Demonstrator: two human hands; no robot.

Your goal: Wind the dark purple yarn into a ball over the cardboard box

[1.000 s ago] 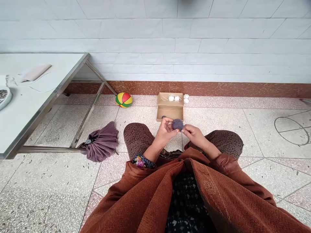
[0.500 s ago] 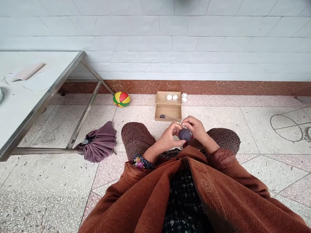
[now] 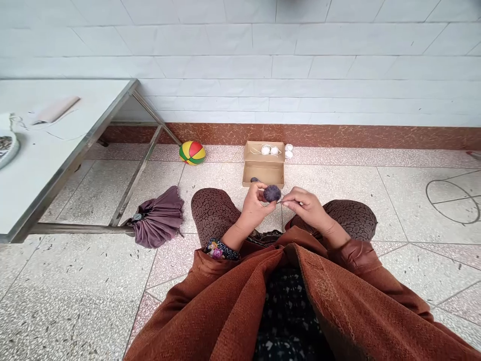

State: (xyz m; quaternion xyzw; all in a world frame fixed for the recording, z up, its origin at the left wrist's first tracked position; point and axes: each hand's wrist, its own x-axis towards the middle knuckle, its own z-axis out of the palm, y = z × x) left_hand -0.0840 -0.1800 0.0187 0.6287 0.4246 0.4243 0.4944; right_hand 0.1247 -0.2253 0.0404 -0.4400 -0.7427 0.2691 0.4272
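The left hand (image 3: 255, 206) grasps a round, dark purple-grey yarn ball (image 3: 272, 193) at the near side of the open brown cardboard box (image 3: 269, 175); the right hand (image 3: 307, 208) pinches a thin dark strand (image 3: 280, 202) beside it; the ball appears well formed, but the free strand suggests work unfinished; a smaller dark ball (image 3: 254, 179) lies inside the box, partly hidden; the strand's full path cannot be made out.

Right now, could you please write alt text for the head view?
A person's left hand holds a dark yarn ball while the right hand pinches its strand. Beyond sits an open cardboard box, two white balls on its lid.
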